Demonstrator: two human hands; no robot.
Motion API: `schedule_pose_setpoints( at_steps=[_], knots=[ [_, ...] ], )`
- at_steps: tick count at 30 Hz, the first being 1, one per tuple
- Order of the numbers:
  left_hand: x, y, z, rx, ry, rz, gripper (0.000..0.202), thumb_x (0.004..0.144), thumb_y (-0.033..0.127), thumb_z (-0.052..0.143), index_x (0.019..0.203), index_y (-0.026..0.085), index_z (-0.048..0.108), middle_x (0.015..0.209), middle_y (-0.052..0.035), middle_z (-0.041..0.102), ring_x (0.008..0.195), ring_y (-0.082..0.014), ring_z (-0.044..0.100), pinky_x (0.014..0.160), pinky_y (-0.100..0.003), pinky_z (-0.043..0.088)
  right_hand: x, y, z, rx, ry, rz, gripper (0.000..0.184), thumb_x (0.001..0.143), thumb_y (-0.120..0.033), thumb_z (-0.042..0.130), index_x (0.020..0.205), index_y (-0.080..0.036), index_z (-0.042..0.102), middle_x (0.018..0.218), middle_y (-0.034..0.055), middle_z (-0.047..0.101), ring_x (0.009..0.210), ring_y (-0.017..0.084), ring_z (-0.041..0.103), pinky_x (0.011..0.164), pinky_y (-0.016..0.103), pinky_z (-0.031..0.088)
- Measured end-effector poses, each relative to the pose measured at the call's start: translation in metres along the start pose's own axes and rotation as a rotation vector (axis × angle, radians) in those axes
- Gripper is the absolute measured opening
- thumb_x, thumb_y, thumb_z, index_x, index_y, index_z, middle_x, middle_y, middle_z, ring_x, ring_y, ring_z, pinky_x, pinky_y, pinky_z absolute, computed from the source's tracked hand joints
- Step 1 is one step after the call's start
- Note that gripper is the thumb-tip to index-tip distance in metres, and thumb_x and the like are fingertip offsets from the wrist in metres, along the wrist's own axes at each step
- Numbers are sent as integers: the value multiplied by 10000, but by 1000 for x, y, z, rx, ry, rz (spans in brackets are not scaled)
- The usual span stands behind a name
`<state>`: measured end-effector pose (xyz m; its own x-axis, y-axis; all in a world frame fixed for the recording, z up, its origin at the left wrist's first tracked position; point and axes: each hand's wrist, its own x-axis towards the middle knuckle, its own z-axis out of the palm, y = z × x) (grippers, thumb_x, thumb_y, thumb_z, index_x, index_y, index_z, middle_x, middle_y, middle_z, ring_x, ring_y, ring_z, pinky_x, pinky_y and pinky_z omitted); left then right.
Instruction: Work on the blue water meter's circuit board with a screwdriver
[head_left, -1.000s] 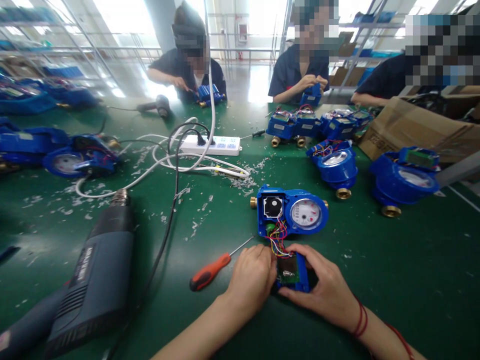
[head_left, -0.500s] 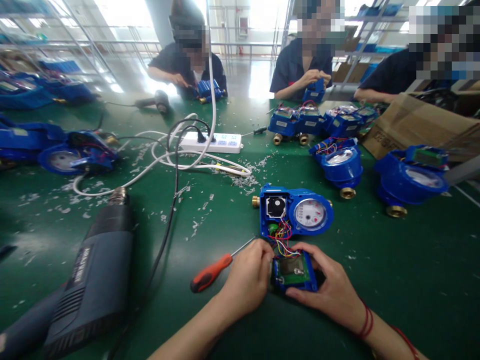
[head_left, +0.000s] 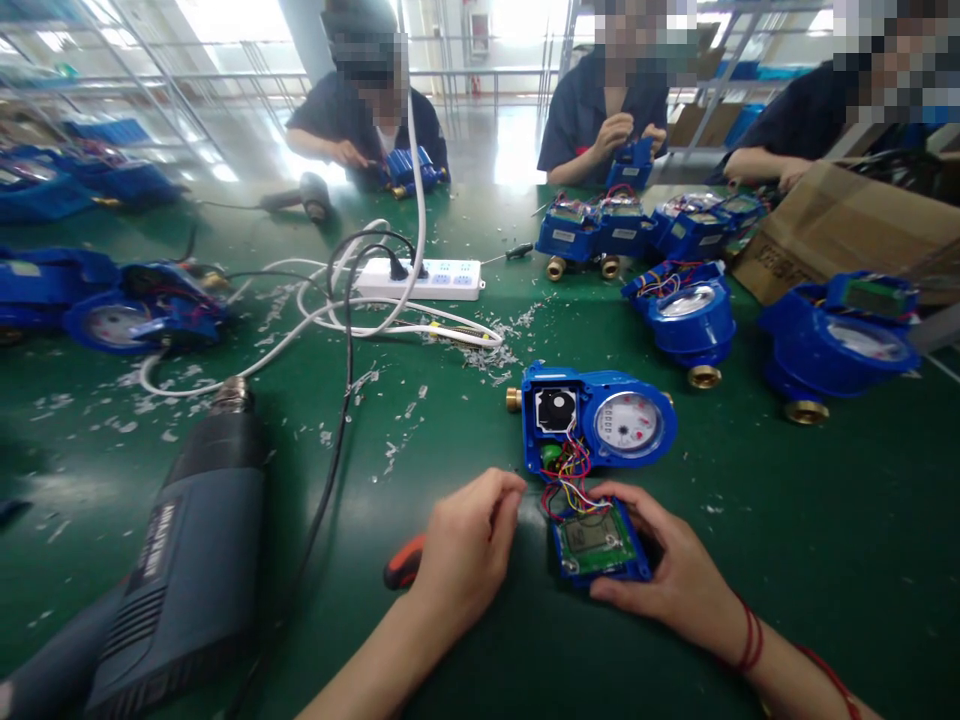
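Observation:
My right hand (head_left: 675, 580) holds a small blue module with a green circuit board (head_left: 598, 542) flat on the green table, board side up. Coloured wires (head_left: 570, 470) run from it to an opened blue water meter (head_left: 600, 420) just beyond. My left hand (head_left: 465, 545) sits left of the module with its fingers curled, lying over an orange-handled screwdriver (head_left: 401, 568). Only the end of the handle shows, and a grip on it is hidden.
A dark heat gun (head_left: 187, 560) lies at the near left, its cord running to a white power strip (head_left: 420, 280). More blue meters (head_left: 686, 315) and a cardboard box (head_left: 840, 230) stand at the right. Three people work across the table. Plastic shavings litter the middle.
My left hand has come off the module and moved left over the screwdriver. My right hand has turned the module so the board faces up more flatly.

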<state>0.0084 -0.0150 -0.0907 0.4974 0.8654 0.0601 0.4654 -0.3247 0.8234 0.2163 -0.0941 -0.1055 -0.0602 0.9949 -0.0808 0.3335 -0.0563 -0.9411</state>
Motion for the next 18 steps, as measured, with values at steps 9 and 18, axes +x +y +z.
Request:
schedule_pose_setpoints(
  at_steps=[9, 18],
  knots=[
    [-5, 6, 21, -73, -250, -210, 44, 800, 175, 499, 797, 219, 503, 696, 49, 550, 632, -127, 500, 585, -242, 360, -5, -20, 9, -359, 83, -215, 580, 701, -481, 711, 1150, -300, 391, 1063, 6, 577, 951, 202, 574, 806, 266, 509],
    [4, 6, 28, -16, -255, -273, 170, 699, 122, 444, 625, 156, 593, 496, 44, 472, 455, -80, 376, 453, -206, 235, -4, 12, 21, -617, 152, -483, 630, 698, -369, 698, 1226, -271, 367, 1103, 29, 604, 938, 233, 618, 813, 237, 541]
  ],
)
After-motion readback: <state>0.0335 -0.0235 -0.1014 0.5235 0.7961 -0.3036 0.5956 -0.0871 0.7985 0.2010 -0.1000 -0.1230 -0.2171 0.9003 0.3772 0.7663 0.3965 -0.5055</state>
